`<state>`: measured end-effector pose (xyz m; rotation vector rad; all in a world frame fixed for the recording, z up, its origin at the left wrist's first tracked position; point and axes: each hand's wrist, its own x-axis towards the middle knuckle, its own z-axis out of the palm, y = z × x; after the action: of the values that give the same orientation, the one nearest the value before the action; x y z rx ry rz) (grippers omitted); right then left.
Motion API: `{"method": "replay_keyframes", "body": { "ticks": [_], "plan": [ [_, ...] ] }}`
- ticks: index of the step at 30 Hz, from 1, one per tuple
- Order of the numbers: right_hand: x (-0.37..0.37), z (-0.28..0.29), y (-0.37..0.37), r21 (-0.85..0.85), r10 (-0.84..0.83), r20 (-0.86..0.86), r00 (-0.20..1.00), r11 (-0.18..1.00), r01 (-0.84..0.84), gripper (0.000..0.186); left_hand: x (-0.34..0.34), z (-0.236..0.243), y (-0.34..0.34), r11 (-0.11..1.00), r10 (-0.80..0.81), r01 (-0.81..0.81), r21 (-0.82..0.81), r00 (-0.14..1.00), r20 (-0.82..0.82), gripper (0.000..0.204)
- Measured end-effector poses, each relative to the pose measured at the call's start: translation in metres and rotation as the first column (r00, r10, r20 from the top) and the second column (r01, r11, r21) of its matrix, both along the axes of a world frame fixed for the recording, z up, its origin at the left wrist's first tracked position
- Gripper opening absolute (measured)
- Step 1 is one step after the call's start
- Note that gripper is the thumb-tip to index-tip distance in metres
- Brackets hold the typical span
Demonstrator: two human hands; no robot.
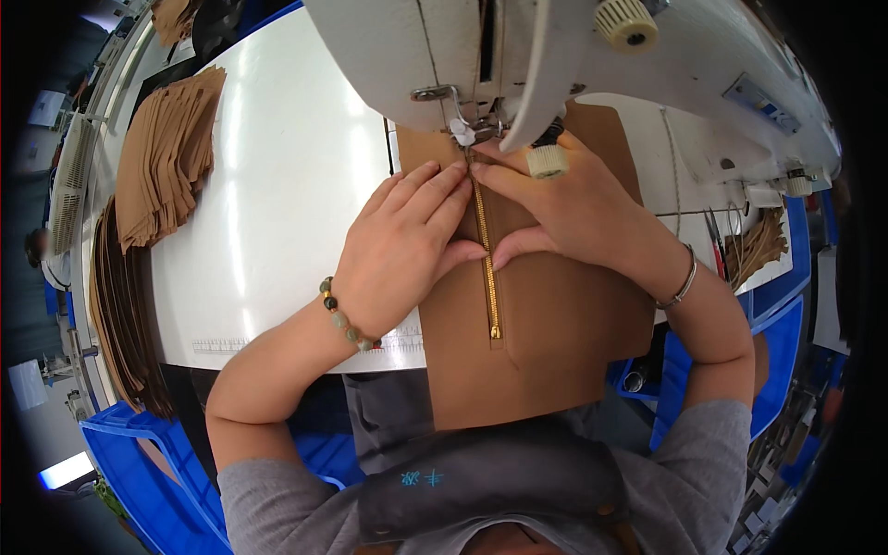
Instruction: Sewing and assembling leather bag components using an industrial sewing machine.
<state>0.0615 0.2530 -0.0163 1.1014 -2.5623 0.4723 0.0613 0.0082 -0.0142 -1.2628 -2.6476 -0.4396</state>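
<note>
My left hand lies palm down on a brown panel, fingertips just left of the presser foot of a white sewing machine, thumb beside a gold zipper set lengthwise in the panel. My right hand rests on the panel right of the zipper, thumb and index finger spread, with other fingers partly hidden behind the machine's knob. Both hands press on the material without gripping it. The zipper's pull sits at its near end, and the panel hangs over the table's front edge.
Stacks of brown cut pieces lie along the left of the white table. Blue bins flank my seat. Scissors and brown scraps lie at the right, under the machine's overhanging head.
</note>
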Motion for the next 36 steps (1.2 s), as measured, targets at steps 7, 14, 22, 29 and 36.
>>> {"method": "replay_keyframes", "body": {
  "ticks": [7,14,22,29,36],
  "plan": [
    [-0.0008,0.0030,-0.0004,0.025,0.002,0.031,1.000,1.000,-0.003,0.073,-0.0016,0.0007,0.0004,1.000,-0.003,0.003,0.005,1.000,-0.003,0.065],
    [-0.0009,0.0007,-0.0009,0.033,0.007,0.030,1.000,0.999,-0.008,0.073,-0.0025,-0.0007,-0.0004,1.000,-0.017,0.017,0.000,1.000,-0.001,0.065],
    [-0.0034,0.0004,-0.0007,0.027,0.017,-0.001,1.000,0.999,-0.017,0.074,-0.0044,-0.0011,-0.0005,1.000,-0.010,0.010,0.000,1.000,-0.016,0.065],
    [-0.0034,-0.0001,-0.0004,0.030,0.007,0.008,1.000,1.000,-0.007,0.074,-0.0062,-0.0028,-0.0006,1.000,-0.001,0.001,-0.008,1.000,-0.032,0.066],
    [0.0014,0.0014,-0.0011,0.086,-0.046,-0.246,0.968,0.994,0.069,0.076,-0.0050,-0.0015,-0.0012,0.999,0.015,-0.017,-0.042,0.998,-0.061,0.064]
  ]
}}
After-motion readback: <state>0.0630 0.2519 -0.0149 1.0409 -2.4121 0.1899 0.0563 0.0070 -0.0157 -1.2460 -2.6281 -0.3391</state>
